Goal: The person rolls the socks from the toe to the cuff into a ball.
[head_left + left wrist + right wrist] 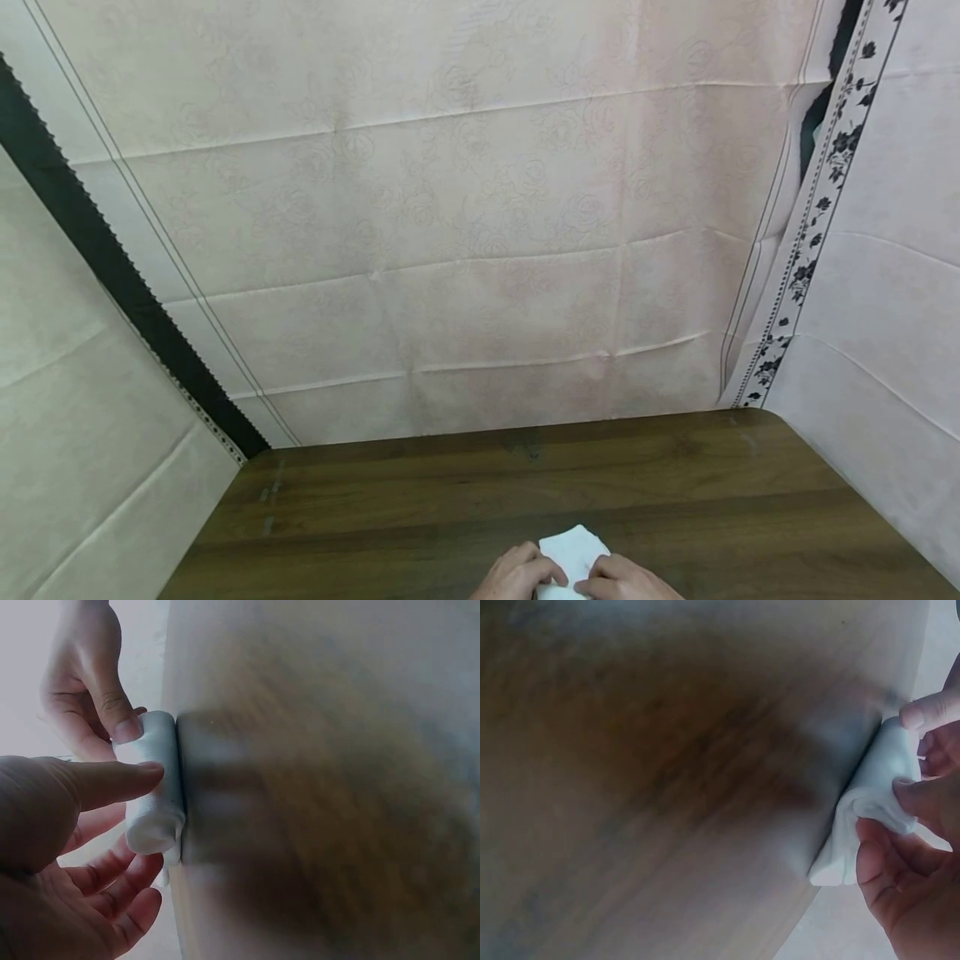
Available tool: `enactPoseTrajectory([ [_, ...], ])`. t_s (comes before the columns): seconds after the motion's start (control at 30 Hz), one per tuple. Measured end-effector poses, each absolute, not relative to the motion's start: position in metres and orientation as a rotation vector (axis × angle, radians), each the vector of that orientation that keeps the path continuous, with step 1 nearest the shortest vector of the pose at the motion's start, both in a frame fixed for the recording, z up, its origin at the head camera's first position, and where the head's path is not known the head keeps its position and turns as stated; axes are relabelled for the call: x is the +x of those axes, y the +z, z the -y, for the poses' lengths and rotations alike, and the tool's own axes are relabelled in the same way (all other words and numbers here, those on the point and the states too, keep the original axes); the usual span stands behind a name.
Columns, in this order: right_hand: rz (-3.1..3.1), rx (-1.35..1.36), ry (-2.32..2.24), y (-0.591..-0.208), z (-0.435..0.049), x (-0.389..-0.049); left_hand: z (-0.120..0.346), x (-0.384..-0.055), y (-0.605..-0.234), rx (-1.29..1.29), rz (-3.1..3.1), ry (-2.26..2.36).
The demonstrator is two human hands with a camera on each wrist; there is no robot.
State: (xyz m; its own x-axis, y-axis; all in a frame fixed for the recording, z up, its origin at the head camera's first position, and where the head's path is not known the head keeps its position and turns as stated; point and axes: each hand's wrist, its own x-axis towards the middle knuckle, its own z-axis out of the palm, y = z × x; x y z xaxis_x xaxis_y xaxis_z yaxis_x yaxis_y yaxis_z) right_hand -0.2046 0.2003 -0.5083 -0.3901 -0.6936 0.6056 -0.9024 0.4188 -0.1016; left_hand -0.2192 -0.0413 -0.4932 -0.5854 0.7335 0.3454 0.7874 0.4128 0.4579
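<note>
A white cloth (573, 550), partly rolled up, lies at the near edge of the wooden table. In the left wrist view the rolled cloth (154, 787) shows a fine ribbed weave and a spiral end. My left hand (519, 573) grips one end, its thumb pressed on top and its fingers beneath. At the other end my right hand (628, 578) pinches the fabric between thumb and fingers. From the right wrist the cloth (881, 780) has a loose, folded end and a flat flap resting along the table edge. Whether it is a garment or a towel I cannot tell.
The brown wooden table (450, 500) reaches back to a pale patterned sheet (480, 208). More pale cloth hangs at the left (97, 467) and right (885, 333), with a dark strip (135, 275) at the left corner.
</note>
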Motion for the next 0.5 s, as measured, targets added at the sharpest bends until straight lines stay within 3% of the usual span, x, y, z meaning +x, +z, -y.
enactPoseTrajectory([
  [0.5, 2.15, 1.355, 0.562, -0.5117, -0.2029, -0.2073, 0.0418, -0.2204, -0.4933, -1.394, 2.584, -0.826],
])
